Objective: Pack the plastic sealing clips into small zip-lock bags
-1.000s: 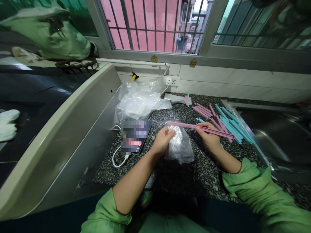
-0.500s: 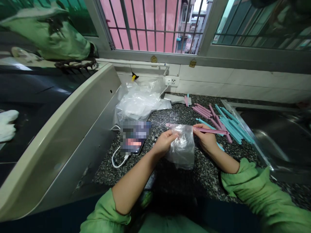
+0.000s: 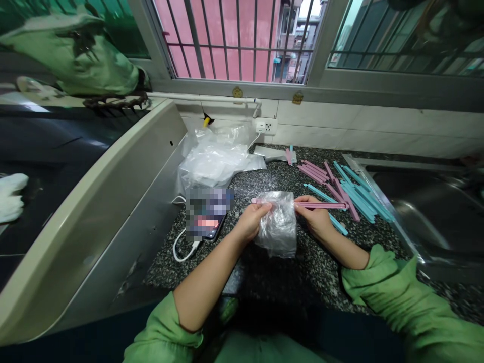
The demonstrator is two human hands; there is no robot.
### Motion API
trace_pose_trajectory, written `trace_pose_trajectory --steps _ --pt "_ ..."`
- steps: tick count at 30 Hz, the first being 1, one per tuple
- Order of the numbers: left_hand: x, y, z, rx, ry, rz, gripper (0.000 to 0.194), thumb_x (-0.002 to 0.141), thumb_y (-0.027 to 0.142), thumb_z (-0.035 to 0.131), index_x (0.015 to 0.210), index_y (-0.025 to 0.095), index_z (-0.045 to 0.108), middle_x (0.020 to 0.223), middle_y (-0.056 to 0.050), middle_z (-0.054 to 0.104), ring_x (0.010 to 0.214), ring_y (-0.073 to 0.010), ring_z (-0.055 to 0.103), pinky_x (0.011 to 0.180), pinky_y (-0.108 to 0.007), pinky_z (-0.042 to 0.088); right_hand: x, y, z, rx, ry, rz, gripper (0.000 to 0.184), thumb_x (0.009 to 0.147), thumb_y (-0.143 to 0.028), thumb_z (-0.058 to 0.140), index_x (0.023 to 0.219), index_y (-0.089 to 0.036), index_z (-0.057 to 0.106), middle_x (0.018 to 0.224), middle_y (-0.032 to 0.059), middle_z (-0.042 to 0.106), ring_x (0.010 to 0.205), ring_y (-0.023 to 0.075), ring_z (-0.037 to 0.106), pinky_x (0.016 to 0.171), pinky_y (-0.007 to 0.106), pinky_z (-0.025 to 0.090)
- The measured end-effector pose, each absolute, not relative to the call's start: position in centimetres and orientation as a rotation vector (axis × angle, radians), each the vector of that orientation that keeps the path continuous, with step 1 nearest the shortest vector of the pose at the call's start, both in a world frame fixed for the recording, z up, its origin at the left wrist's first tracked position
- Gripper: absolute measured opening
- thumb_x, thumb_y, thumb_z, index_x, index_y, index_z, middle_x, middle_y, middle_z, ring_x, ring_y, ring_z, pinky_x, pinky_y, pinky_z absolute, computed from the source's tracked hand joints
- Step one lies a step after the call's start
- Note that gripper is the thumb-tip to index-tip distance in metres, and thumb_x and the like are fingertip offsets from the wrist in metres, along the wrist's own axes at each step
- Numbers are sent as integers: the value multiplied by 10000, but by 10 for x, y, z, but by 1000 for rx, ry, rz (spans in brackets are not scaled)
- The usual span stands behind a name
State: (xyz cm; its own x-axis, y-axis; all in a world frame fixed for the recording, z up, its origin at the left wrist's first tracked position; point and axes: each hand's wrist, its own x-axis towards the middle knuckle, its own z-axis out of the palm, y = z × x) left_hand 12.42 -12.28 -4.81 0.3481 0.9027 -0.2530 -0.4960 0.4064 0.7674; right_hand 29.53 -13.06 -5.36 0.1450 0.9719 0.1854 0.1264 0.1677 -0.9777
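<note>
A clear plastic bag (image 3: 279, 232) hangs between my hands over the dark speckled counter. Across its top edge runs a pink bag sealing clip (image 3: 327, 205); its left tip pokes out beside my left thumb and a longer part sticks out past the bag's right side. My left hand (image 3: 252, 220) is closed, pinching the bag's upper left corner at the clip. With closed fingers, my right hand (image 3: 315, 216) grips the clip just right of the bag; some of those fingers are hidden behind it.
Loose pink clips (image 3: 313, 172) and blue clips (image 3: 363, 199) lie on the right, before a steel sink (image 3: 427, 212). On the left are a charging phone (image 3: 206, 226) and a heap of clear plastic bags (image 3: 214, 161). A flat packet (image 3: 270, 153) lies near the wall socket (image 3: 265, 126).
Both hands, with the bag and the pink clip, have shifted slightly left. The grip of each hand looks much the same.
</note>
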Motion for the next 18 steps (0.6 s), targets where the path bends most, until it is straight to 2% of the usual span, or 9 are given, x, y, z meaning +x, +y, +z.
trace_pose_trajectory --steps 18 --pt "123 -121 -52 670 807 1068 286 502 276 745 710 99 659 664 -41 667 623 -150 578 674 -273 430 304 -128 -38 -1269 -1518 857 189 646 -344 674 753 -201 614 690 -6 602 617 132 532 613 287 456"
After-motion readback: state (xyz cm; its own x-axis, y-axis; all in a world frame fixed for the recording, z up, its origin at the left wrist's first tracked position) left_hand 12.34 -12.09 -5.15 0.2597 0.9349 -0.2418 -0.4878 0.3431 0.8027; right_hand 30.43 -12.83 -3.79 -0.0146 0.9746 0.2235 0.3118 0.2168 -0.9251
